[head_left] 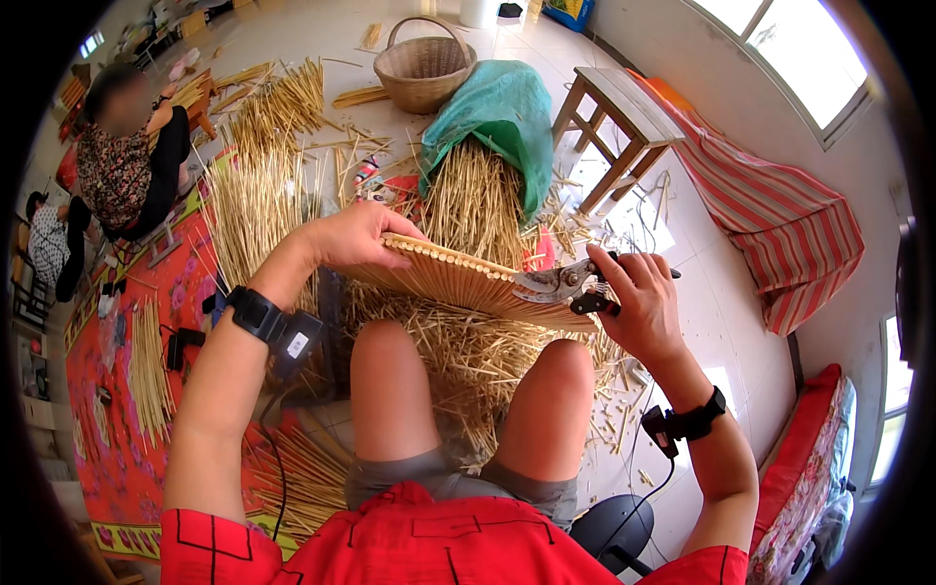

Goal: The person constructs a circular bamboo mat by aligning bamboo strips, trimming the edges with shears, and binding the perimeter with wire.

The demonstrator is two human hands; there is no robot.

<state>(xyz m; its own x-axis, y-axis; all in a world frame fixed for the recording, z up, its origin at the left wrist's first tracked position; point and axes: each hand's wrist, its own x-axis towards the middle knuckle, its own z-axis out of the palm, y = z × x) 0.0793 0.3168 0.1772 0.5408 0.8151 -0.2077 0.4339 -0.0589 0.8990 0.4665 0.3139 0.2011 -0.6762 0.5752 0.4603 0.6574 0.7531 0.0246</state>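
A panel of straw stalks [439,273] laid side by side is held above my knees, its cut ends forming a row along the top edge. My left hand [356,234] grips its left part, with the thumb on the near face and fingers over the top edge. My right hand [639,297] is closed on pruning shears [561,281] with black handles, whose blades are at the right part of the panel's top edge. Loose cut straw [439,361] lies below and between my legs.
A green sack [512,97] of straw, a basket [424,68] and a wooden stool [619,97] stand ahead. Straw bundles [249,210] and a red floral cloth [117,409] lie left, where two people [127,156] sit. A striped cloth [780,239] hangs by the right wall.
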